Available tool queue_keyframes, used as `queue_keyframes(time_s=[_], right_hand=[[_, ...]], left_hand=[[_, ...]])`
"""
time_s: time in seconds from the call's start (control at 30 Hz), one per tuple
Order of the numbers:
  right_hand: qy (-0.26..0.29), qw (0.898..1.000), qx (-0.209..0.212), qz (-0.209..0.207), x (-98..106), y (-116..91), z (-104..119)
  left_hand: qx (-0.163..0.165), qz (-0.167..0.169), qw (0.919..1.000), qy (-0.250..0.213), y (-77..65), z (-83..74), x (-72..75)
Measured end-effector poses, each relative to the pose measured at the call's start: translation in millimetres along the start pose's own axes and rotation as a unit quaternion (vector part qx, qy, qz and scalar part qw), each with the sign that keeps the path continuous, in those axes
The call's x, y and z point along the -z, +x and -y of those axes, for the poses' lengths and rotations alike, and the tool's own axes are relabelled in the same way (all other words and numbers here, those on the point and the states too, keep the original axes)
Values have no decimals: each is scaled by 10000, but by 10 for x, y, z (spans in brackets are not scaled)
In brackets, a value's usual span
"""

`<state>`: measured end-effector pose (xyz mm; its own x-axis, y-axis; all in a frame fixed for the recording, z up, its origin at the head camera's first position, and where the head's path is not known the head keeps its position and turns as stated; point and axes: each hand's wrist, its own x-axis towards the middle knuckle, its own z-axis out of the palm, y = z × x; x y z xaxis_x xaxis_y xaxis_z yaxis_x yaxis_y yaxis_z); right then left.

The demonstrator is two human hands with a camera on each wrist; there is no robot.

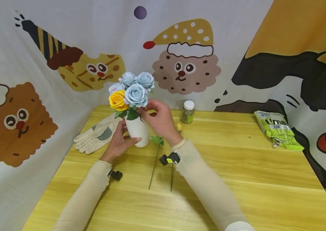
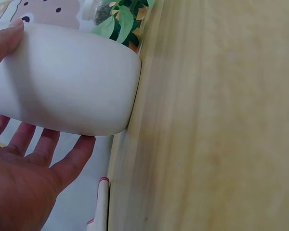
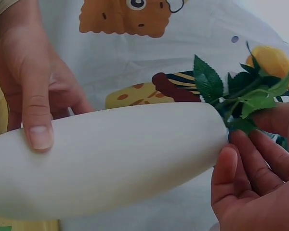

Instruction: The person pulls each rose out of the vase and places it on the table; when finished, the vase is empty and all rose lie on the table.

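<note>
A white vase (image 1: pixel 138 130) stands upright on the table, holding several blue artificial roses (image 1: pixel 136 95) and a yellow rose (image 1: pixel 117 100). My left hand (image 1: pixel 119 141) grips the vase from the left, thumb across its front and fingers behind it. At the vase's mouth, my right hand (image 1: pixel 161 120) pinches among the stems and leaves just under the front blue rose; the stem itself is hidden by the fingers. In the right wrist view, green leaves (image 3: pixel 209 79) spill over the rim beside the right hand's curled fingers (image 3: pixel 255 159).
Two loose flower stems (image 1: pixel 154 168) lie right of the vase, one with a yellow bloom (image 1: pixel 178 127). White gloves (image 1: pixel 96 136) lie to the left. A white-capped jar (image 1: pixel 188 112) stands at the back, and a green snack bag (image 1: pixel 278 130) with a clip lies far right.
</note>
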<state>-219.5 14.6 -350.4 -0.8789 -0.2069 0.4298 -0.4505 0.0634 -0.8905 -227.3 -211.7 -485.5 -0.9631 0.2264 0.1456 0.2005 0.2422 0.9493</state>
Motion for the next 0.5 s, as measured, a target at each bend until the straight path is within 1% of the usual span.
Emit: queue_keyframes(time_s=[0.13,0.33,0.5], right_hand=[[-239,9996,101,57,-36,18,-36],[-652,9971,369,138,-67,38,-47],[-771,9961,403,138,-81,44,-39]], left_hand=[[25,-11,10000,12,11,-1,-5],[2,-33,10000,4,17,10,3],[14,-18,10000,5,7,7,1]])
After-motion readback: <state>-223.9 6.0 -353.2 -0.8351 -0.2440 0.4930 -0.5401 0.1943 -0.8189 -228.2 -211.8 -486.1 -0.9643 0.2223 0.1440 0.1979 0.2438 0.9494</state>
